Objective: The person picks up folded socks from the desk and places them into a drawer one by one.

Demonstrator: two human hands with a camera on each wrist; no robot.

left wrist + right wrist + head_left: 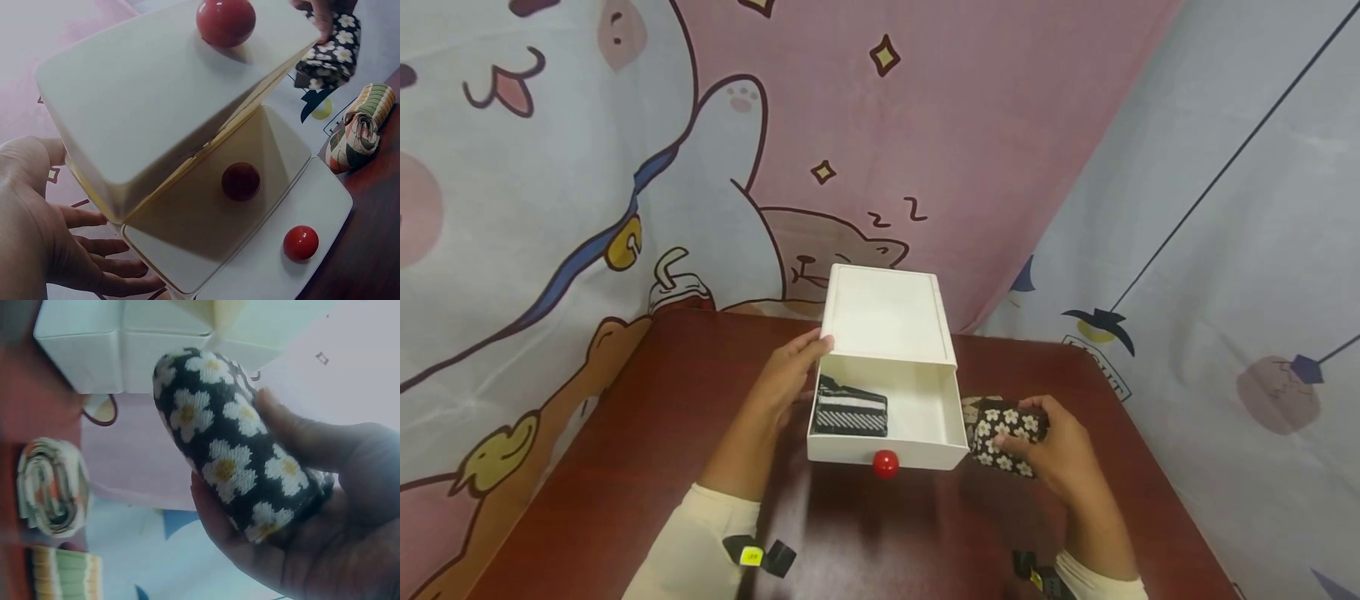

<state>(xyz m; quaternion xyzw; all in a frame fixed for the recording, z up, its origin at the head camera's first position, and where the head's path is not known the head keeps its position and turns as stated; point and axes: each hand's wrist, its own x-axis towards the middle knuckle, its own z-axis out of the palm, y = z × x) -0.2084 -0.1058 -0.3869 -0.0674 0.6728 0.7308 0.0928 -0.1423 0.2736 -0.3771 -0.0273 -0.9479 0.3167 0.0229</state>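
A white drawer unit [887, 312] with red ball knobs stands on the table, its top drawer [928, 400] pulled out. Inside that drawer, at its left, lies a folded black, white and grey striped cloth item [852, 414]. My left hand [790, 371] rests against the unit's left side, thumb at the top edge; in the left wrist view its fingers [109, 265] extend along the side. Just right of the drawer, my right hand [1060, 446] grips folded black socks with white daisies [225, 447] between thumb and fingers. The drawer's front-right corner is close to the socks.
Beyond the daisy socks, rolled patterned fabric bundles [356, 137] lie on the dark red table [700, 400], right of the unit. Two lower drawers [275, 256] are closed. A cartoon-printed curtain [985, 125] hangs behind and at both sides.
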